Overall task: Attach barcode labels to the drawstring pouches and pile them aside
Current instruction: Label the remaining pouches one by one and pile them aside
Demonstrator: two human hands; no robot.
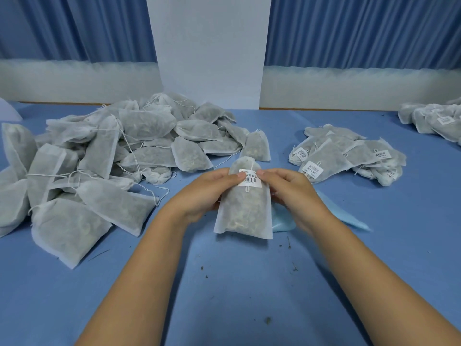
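Blue table cover (224, 295) flecked with dried crumbs (268, 320); blue curtains (361, 28) and white pillar (209, 46) seen behind.

Held pouch (243, 206) carries a white label (250, 178): barcode with tiny digits under it, a row of dark characters above, too blurred to read, partly under both thumbs. Right pile (346, 156): labels (311, 169) with barcodes and a short text line, illegible. Far-right pile (434, 119): barcode label, unreadable. Nothing legible anywhere.

Both forearms are bare, sleeveless, with short trimmed nails on the fingers (240, 175).
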